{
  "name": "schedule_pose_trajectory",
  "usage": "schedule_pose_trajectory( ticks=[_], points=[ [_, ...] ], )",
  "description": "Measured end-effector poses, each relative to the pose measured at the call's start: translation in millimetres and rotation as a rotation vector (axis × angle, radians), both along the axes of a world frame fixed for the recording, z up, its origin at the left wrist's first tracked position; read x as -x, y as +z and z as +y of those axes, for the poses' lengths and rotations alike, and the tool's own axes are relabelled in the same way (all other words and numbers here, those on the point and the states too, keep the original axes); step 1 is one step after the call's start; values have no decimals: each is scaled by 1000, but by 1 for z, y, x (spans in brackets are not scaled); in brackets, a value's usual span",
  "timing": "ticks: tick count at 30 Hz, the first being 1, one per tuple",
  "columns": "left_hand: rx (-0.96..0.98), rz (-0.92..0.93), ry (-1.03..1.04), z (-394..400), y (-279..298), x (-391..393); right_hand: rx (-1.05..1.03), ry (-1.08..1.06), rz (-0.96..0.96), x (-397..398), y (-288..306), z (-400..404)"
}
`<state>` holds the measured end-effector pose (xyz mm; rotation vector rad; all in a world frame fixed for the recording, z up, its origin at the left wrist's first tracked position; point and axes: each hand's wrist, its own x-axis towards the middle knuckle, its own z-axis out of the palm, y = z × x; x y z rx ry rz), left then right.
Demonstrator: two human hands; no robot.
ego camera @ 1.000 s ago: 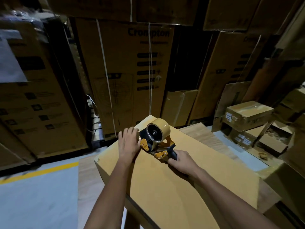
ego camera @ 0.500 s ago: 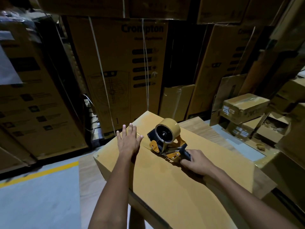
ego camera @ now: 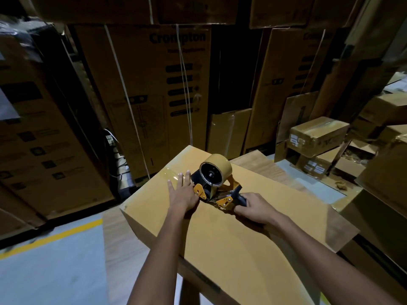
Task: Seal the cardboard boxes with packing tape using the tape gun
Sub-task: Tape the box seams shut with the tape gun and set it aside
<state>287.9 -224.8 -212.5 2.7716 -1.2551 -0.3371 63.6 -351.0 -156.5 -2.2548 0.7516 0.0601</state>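
Head view: large cardboard box lies flat on a wooden desk. Tape gun sits on the box top toward its far end. Right hand grips the gun's dark handle. Left hand lies flat, fingers straight, pressing a glossy tape strip just beside the gun.
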Motion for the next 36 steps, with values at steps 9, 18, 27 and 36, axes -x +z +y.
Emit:
schedule_pose_trajectory(
  ticks=[9, 18, 27, 36],
  points=[
    [145, 34, -5, 10, 2, 0, 28, 0, 24, -7, 23, -2],
    [-52, 12, -30, 4, 5, 6, 113, 26, 71, 15, 17, 4],
    [-84, 39, 10, -9, 10, 19, -32, -81, -4, 90, 13, -8],
    [-90, 27, -198, -20, -6, 76, -18, -70, -15, 94, 15, -1]
  ],
)
